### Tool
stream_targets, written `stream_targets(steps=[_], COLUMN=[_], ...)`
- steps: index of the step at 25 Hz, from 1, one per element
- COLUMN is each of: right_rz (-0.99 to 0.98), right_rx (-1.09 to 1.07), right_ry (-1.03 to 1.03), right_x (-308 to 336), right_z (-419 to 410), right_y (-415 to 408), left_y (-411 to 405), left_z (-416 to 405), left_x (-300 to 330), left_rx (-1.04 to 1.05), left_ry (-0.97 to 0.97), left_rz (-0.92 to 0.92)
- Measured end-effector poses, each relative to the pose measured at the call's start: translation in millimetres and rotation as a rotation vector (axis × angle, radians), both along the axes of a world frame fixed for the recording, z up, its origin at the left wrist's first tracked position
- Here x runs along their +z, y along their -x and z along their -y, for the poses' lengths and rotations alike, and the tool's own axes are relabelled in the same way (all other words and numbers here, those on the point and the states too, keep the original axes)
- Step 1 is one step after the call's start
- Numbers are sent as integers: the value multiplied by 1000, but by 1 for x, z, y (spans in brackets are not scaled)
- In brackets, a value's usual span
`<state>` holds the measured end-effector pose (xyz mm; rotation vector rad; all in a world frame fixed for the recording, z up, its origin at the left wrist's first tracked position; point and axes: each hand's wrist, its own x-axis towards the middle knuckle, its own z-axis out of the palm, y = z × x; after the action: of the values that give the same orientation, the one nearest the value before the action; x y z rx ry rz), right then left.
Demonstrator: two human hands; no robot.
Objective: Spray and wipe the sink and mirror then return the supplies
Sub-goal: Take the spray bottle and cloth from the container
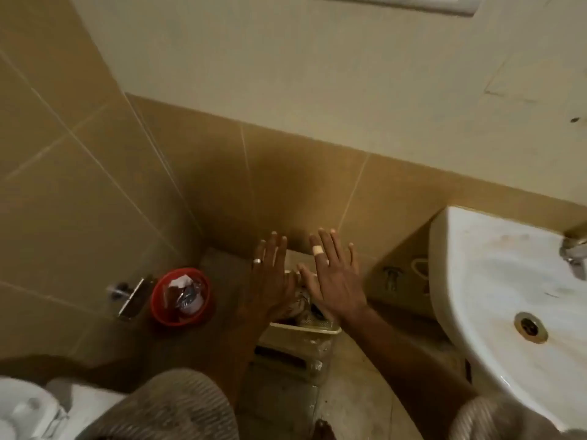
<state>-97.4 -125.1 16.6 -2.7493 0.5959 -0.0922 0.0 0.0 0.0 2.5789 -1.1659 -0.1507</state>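
Both my hands stretch flat, palms down, over a cream plastic basket (305, 329) on the floor left of the sink. My left hand (271, 281), with a ring, has its fingers spread and holds nothing. My right hand (335, 277), with a plaster on one finger, is also spread and holds nothing. Crumpled cloth or supplies (301, 304) lie in the basket, mostly hidden under my hands. The white sink (495, 281) is at the right, with its drain (531, 327) and part of a tap (573, 255). The bottom edge of a framed panel (397, 1), perhaps the mirror, shows at the top.
A red bin (181, 296) with rubbish stands on the floor to the left, next to a chrome wall fitting (130, 295). A white toilet (28, 408) is at the bottom left. Tan tiled walls close in behind and to the left. My knees are at the bottom.
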Motion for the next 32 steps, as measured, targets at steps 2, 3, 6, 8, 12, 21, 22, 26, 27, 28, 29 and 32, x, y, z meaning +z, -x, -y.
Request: stream_targets(steps=[2, 3, 6, 8, 12, 21, 22, 26, 27, 28, 29, 32], right_rz=[-61, -68, -22, 27, 34, -42, -56, -16, 10, 26, 54, 147], right_rx=[-30, -47, -125, -213, -254, -204, -212, -263, -271, -277, -275, -256], right_ry=[-52, -49, -100, -161, -187, -68, -75, -86, -80, -90, -111, -240], right_x=[-34, -54, -108, -136, -185, -219, -222, -230, -232, -232, -234, -239], right_z=[2, 4, 10, 14, 28, 35, 36, 35, 35, 35, 35, 36], right_y=[2, 6, 30, 51, 87, 33, 29, 17, 13, 11, 9, 7], left_y=[3, 7, 12, 8, 4, 15, 10, 0, -1, -1, -1, -3], left_z=[5, 7, 10, 18, 36, 66, 67, 65, 66, 66, 66, 61], left_x=[-31, -50, -99, -137, -219, -253, -261, -281, -282, -282, -280, -257], left_rx=[-29, -61, -106, -190, -239, 128, 110, 38, 51, 62, 66, 114], left_ry=[-28, -64, -91, -224, -448, -468, -488, -576, -574, -571, -563, -427], left_rz=[-18, -49, -31, -43, -53, -146, -137, -118, -126, -144, -145, -302])
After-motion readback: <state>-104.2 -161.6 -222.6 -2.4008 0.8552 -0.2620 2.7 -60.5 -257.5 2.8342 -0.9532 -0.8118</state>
